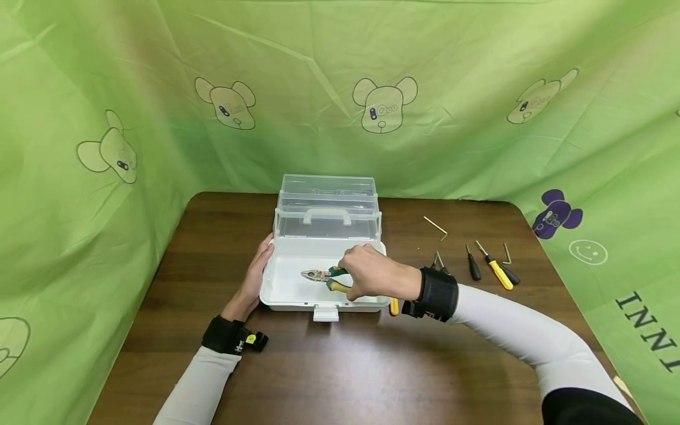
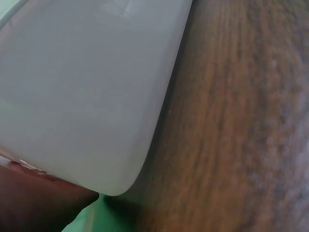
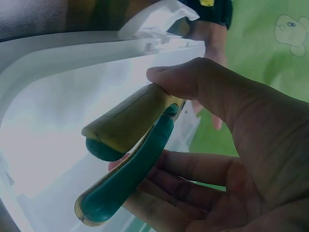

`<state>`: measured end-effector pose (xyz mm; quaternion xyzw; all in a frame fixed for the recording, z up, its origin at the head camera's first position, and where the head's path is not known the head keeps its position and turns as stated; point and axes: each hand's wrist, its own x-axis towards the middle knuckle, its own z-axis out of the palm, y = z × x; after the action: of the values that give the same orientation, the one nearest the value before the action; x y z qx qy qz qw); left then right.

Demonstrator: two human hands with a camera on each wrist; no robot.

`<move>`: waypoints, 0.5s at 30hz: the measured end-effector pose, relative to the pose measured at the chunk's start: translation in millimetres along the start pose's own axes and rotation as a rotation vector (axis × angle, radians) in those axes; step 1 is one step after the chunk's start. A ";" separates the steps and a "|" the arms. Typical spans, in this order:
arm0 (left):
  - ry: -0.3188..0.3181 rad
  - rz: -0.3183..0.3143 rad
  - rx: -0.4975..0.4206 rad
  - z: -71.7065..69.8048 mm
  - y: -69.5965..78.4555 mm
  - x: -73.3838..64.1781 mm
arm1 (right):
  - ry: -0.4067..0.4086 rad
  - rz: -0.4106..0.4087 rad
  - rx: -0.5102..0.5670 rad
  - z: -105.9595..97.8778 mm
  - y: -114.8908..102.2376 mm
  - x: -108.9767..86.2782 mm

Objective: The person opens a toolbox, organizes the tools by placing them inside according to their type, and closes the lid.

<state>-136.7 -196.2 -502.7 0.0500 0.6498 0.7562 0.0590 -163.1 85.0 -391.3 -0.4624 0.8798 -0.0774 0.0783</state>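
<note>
A white toolbox [image 1: 287, 265] stands on the table with its clear tiered lid [image 1: 329, 203] raised at the back. My right hand [image 1: 372, 273] grips a pair of pliers [image 1: 317, 275] by its green and yellow handles, over the box's inside. The metal jaws point left in the head view. Up close in the right wrist view, the thumb lies on one handle [image 3: 130, 118] and the fingers are under the other. My left hand [image 1: 258, 270] rests along the box's left side wall, its fingers up at the rim. In the left wrist view that wall [image 2: 91, 87] fills much of the picture.
Right of the box lie a yellow-handled screwdriver [image 1: 499, 273], a small black screwdriver [image 1: 473, 265] and hex keys [image 1: 437, 226]. A yellow handle [image 1: 394, 307] shows beside the box's front right corner. The box's latch [image 1: 326, 313] hangs over its front edge. Green cloth [image 1: 319, 141] surrounds the table.
</note>
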 end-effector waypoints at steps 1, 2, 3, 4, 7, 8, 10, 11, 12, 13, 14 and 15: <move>0.000 0.000 0.002 0.1 0.0 0.1 | -0.002 -0.003 -0.002 1.6 0.5 1.0; -0.002 0.001 -0.001 0.2 0.1 0.3 | -0.004 -0.004 -0.001 3.3 1.0 2.0; -0.003 0.000 -0.002 0.3 0.2 0.4 | -0.007 -0.007 0.004 5.3 1.6 2.9; -0.003 -0.004 -0.005 0.5 -0.4 0.3 | -0.015 -0.007 0.006 7.7 2.2 3.6; -0.004 -0.015 -0.005 0.6 -1.5 -0.1 | -0.035 -0.012 0.011 13.7 3.7 5.3; -0.003 -0.017 -0.006 0.5 -1.6 0.0 | -0.038 -0.014 0.012 15.3 4.0 5.9; 0.002 -0.018 0.002 0.1 -1.7 0.4 | -0.038 -0.024 0.010 17.2 4.6 7.2; 0.004 -0.017 0.007 -0.1 -1.6 0.6 | -0.034 -0.032 0.011 17.7 4.8 7.9; 0.005 -0.015 0.011 -0.4 -1.4 0.9 | -0.032 -0.037 0.015 18.1 5.0 8.7; 0.009 -0.014 0.012 -0.6 -1.2 1.2 | -0.030 -0.043 0.015 18.4 5.2 9.5; 0.008 -0.011 0.012 -0.9 -1.4 1.7 | -0.028 -0.050 0.012 18.7 5.4 10.4; 0.008 -0.010 0.013 -1.1 -1.4 1.8 | -0.030 -0.056 0.010 18.9 5.7 11.1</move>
<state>-138.7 -196.8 -504.3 0.0440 0.6553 0.7518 0.0596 -169.9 77.7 -411.7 -0.4877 0.8648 -0.0771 0.0916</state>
